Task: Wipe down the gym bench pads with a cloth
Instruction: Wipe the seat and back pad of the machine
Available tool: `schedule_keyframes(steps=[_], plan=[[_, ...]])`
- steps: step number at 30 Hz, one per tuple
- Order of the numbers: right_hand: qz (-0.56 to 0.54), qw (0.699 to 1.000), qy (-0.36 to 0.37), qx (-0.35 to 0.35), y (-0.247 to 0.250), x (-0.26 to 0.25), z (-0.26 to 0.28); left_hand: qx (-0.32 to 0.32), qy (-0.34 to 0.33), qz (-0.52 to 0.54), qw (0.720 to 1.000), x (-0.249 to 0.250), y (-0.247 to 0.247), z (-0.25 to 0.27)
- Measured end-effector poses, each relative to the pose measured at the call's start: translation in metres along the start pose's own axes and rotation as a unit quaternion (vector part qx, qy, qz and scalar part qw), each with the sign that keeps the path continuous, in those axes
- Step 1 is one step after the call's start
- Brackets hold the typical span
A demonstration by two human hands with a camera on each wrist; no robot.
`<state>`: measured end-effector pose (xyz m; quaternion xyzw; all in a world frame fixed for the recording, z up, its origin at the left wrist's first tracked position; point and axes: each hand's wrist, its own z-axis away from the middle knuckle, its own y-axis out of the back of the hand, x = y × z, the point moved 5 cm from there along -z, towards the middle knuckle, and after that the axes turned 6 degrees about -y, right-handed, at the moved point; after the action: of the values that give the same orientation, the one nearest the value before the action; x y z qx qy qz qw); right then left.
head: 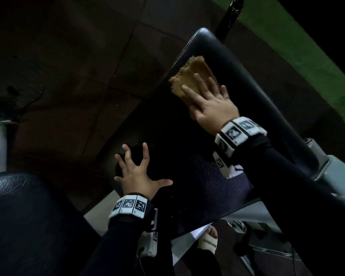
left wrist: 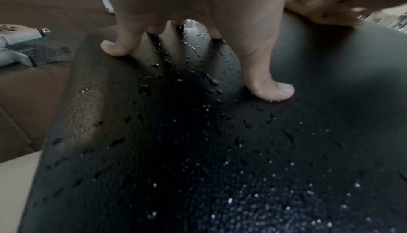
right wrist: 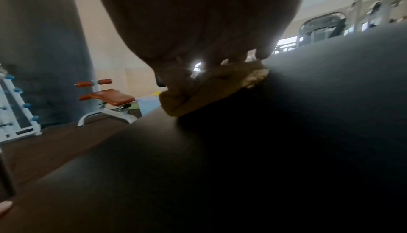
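Cloth (head: pixel 189 80), tan and crumpled, lying on black bench pad (head: pixel 167 136) toward far end, just short of rounded top edge. Right hand (head: pixel 209 105) pressing flat on cloth, fingers straight and spread, palm down; cloth sticking out beyond fingertips. Left hand (head: pixel 135 174) bracing on near left part of same pad, fingers splayed wide and arched, tips touching vinyl, gripping nothing. Water droplets (left wrist: pixel 198 149) beading on pad around and below left hand's fingertips. Second dark pad (head: pixel 24 216) sitting left of main pad. Orange-padded bench (right wrist: pixel 110 97) standing well beyond pad on brown floor.
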<state>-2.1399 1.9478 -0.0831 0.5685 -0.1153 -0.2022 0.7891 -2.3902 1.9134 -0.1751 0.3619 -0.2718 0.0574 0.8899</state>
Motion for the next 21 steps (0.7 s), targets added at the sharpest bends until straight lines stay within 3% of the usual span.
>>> schedule_keyframes(steps=[4,9,13,17,21], plan=[[-0.035,0.993,-0.111,0.01,0.012,0.039,0.001,0.001,-0.004,0.006,1.0,-0.001,0.0,0.0],[-0.108,0.979,-0.172,0.034,0.034,0.032,-0.054,-0.006,0.0,-0.005,1.0,-0.003,-0.003,-0.003],[-0.082,0.988,-0.134,0.013,0.04,-0.002,-0.087,-0.01,0.005,-0.013,1.0,-0.003,-0.004,-0.003],[-0.047,0.999,-0.026,-0.009,0.022,-0.031,-0.065,-0.01,0.009,-0.018,1.0,-0.003,-0.003,-0.003],[-0.014,0.998,-0.067,0.015,0.006,-0.005,-0.014,-0.006,0.005,-0.009,1.0,-0.003,-0.002,-0.002]])
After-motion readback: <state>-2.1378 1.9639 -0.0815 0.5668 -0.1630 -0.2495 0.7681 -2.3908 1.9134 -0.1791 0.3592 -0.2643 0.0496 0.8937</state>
